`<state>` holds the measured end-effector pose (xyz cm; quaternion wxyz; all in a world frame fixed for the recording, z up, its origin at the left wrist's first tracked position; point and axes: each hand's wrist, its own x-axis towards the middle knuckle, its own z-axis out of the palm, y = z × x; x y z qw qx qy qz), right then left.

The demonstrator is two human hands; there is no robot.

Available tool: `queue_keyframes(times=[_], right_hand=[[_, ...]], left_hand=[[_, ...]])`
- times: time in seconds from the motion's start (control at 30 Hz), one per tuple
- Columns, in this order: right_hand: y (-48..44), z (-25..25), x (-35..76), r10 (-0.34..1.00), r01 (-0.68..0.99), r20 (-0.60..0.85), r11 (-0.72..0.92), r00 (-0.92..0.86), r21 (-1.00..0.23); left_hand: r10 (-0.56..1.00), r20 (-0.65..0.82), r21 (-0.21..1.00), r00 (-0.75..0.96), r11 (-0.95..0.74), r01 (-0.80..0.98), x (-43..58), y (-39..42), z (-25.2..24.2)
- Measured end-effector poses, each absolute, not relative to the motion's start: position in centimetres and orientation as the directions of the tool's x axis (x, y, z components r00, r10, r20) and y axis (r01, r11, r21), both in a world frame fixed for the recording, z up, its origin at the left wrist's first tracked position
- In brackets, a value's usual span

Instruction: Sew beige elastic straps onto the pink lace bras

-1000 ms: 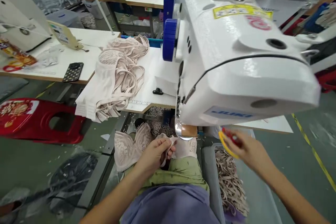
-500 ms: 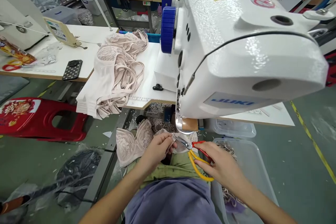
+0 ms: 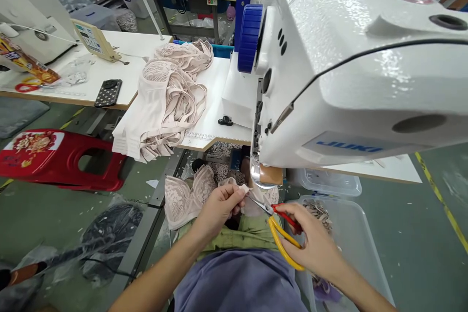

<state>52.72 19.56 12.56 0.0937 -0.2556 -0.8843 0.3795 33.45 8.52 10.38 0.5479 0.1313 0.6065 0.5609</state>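
Observation:
A pale pink lace bra (image 3: 185, 198) hangs across my lap, below the head of the sewing machine (image 3: 329, 83). My left hand (image 3: 227, 201) pinches an edge of it between thumb and fingers, and a small pale end sticks up past the fingertips. In my right hand (image 3: 307, 234) are scissors (image 3: 284, 240) with one red and one yellow handle loop. Their blades point left, with the tips close to the pinched edge. Whether the tips touch the fabric I cannot tell.
More pale pink bras (image 3: 171, 92) are heaped on the white table left of the machine. A clear plastic bin (image 3: 365, 239) with strap scraps stands at my right. On the left are a red stool (image 3: 66, 158), a phone (image 3: 108, 92) and a control panel (image 3: 93, 39).
The scissors have drawn slightly right and away from my left fingertips, and their handles have spread wider. My left hand keeps its pinch. The view has shifted a little.

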Motion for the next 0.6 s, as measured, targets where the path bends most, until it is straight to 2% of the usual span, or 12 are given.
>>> queue_keyframes(times=[0.33, 0.47, 0.6], right_hand=[[20.5, 11.2, 51.3, 0.497, 0.428, -0.148, 0.515, -0.855, -0.743], [20.4, 10.9, 52.1, 0.49, 0.432, -0.157, 0.52, -0.858, -0.737], [21.2, 10.0, 54.9, 0.521, 0.475, -0.159, 0.557, -0.839, -0.681]], left_hand=[[0.773, -0.466, 0.882, -0.431, 0.371, -0.29, 33.0, 8.3, 10.5], [0.769, -0.454, 0.888, -0.45, 0.345, -0.305, 33.2, 8.1, 10.0], [0.757, -0.456, 0.873, -0.468, 0.279, -0.399, 33.7, 7.8, 9.4]])
